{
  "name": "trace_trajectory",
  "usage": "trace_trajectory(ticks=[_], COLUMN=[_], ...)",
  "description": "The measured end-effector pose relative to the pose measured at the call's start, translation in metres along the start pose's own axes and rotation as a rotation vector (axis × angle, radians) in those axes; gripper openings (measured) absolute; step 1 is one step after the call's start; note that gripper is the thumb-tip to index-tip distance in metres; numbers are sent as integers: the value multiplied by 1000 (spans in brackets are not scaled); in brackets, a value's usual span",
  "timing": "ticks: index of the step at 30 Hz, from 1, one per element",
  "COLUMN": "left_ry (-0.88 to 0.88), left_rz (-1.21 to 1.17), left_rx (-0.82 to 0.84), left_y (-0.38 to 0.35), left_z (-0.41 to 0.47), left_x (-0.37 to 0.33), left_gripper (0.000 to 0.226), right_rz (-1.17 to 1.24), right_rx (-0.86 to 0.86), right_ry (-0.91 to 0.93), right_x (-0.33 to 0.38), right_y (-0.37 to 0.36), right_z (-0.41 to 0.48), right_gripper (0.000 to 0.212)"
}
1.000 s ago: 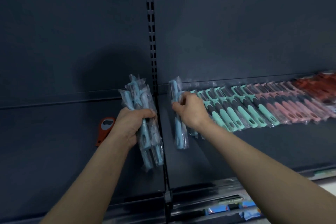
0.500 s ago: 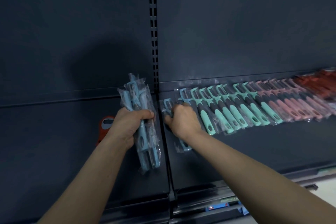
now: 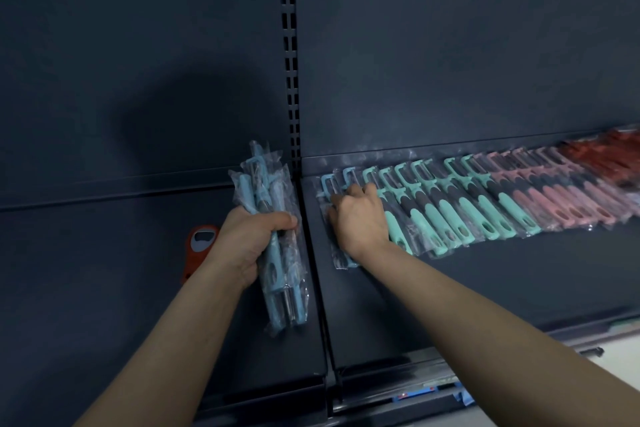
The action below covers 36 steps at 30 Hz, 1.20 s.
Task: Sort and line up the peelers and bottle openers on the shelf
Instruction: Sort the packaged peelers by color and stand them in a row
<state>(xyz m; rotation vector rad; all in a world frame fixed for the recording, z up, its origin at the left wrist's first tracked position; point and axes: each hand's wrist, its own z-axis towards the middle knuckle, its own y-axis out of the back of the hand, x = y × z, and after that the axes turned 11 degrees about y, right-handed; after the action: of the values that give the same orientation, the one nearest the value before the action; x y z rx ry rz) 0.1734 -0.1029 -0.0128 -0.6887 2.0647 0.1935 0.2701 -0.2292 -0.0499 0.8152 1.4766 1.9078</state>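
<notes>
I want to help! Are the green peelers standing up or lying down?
Lying down. The green peelers lie flat on the shelf in a slanted row.

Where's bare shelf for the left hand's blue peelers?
Free: the right bay's front strip, between peeler row and lip; the left bay, bar the orange bottle opener beside the left hand gripping the blue peelers. Crowded: the right bay's back, where the right hand rests.

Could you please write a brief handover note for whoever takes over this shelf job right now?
Left hand grips a bundle of bagged blue peelers. Right hand rests on the two blue peelers at the row's left end; grip unclear.
Done: teal peelers, pink peelers, red peelers lined up on the right shelf.
To do: lay out the bundle beside them; place the orange opener lying behind the left wrist.
</notes>
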Motion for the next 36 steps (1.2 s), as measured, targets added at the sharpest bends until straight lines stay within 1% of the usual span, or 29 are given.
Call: trace_trajectory(ticks=[8, 16, 22, 25, 31, 34, 36], left_ry=[12, 20, 14, 8, -32, -43, -11], left_rz=[13, 23, 25, 34, 132, 180, 174], left_rx=[-2, 6, 16, 22, 69, 122, 191], left_y=[0, -3, -6, -8, -14, -23, -32], left_z=[1, 1, 0, 0, 6, 10, 12], left_x=[0, 0, -2, -3, -11, -16, -17], left_gripper=[18, 13, 15, 15, 18, 18, 20], right_rz=[36, 31, 65, 74, 150, 164, 267], right_rx=[-40, -55, -90, -99, -96, -91, -121], right_ry=[2, -7, -9, 16, 130, 93, 71], right_x=[-2, -7, -11, -13, -33, -44, -42], right_y=[-3, -3, 0, 3, 28, 41, 48], right_z=[4, 0, -2, -5, -16, -26, -32], right_gripper=[23, 20, 30, 30, 30, 30, 28])
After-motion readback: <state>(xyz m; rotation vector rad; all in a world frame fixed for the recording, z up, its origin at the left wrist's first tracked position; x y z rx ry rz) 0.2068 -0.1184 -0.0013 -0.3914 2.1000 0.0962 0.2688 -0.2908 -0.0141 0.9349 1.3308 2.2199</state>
